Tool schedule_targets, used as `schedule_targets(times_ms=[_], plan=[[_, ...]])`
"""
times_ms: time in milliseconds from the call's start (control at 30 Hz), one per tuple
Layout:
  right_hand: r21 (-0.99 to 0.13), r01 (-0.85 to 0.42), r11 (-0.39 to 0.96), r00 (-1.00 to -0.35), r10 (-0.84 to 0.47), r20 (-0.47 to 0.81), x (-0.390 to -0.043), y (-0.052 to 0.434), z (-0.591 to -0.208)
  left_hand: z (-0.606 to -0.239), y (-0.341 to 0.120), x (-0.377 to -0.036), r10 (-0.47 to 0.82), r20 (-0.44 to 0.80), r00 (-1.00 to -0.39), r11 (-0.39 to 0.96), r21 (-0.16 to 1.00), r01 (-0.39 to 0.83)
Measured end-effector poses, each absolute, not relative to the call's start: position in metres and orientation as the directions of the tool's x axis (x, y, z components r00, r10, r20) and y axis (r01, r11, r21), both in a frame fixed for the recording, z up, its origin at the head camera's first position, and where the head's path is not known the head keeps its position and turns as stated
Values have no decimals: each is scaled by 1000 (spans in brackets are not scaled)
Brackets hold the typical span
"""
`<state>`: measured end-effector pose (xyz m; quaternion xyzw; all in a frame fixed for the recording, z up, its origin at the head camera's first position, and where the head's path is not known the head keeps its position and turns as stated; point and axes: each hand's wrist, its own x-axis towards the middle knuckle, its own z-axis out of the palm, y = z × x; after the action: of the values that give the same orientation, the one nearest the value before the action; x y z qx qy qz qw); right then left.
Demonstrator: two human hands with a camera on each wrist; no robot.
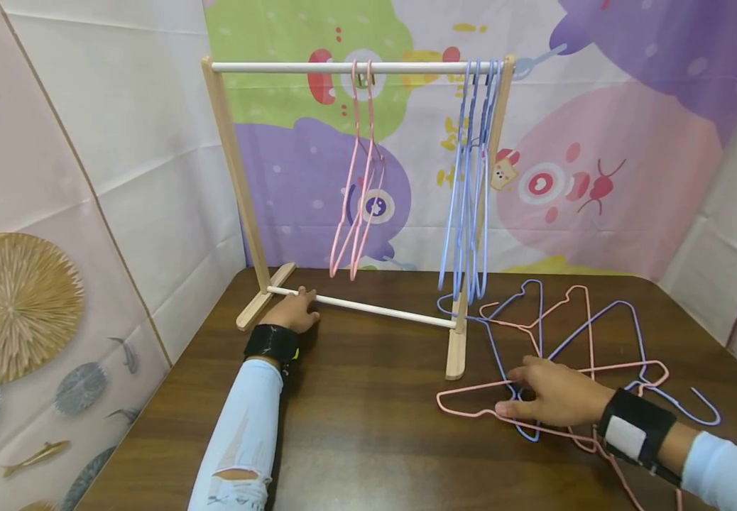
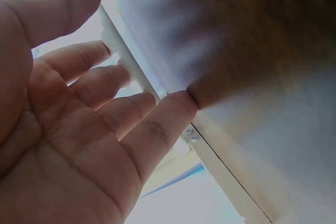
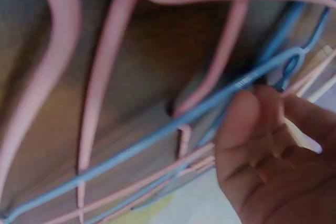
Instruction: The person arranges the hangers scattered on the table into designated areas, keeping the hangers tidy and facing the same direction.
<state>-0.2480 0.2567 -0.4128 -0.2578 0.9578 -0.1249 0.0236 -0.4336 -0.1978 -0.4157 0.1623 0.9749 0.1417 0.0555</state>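
Observation:
My left hand (image 1: 292,312) rests by the left end of the rack's white lower rod (image 1: 381,310). In the left wrist view its fingers are loosely extended, palm showing, with nothing in them. My right hand (image 1: 557,390) reaches over a loose pile of pink and blue wire hangers on the table. Its thumb and forefinger are spread apart beside a pink hanger (image 1: 471,389). In the right wrist view, a blue hanger (image 3: 157,135) passes close by the thumb. A blue hook (image 1: 694,419) sticks out to the right of the pile.
The wooden rack (image 1: 234,163) stands at the table's back. Two pink hangers (image 1: 370,128) hang near the middle of its top rod (image 1: 279,67), and several blue hangers (image 1: 473,213) are bunched at the right end. The rack's right foot (image 1: 456,358) lies just left of the pile.

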Motion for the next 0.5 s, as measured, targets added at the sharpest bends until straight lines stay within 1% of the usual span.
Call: schedule_targets(times_ms=[100,267,367,500], plan=[[-195,-466,863,-879,-477,-11,-241,256,-411,-416,-198,-434,330,-64,-942,907,298,298],[-129,-494,860,-868,-497,3,-235,254,-411,-416,-197,-433,319,-67,-945,909,304,285],[-133,-524,841,-850,-526,24,-235,253,-411,-416,-197,-432,315,-66,-947,908,311,281],[-132,-585,800,-810,-584,52,-236,253,-410,-416,-197,-432,314,-66,-947,907,315,279]])
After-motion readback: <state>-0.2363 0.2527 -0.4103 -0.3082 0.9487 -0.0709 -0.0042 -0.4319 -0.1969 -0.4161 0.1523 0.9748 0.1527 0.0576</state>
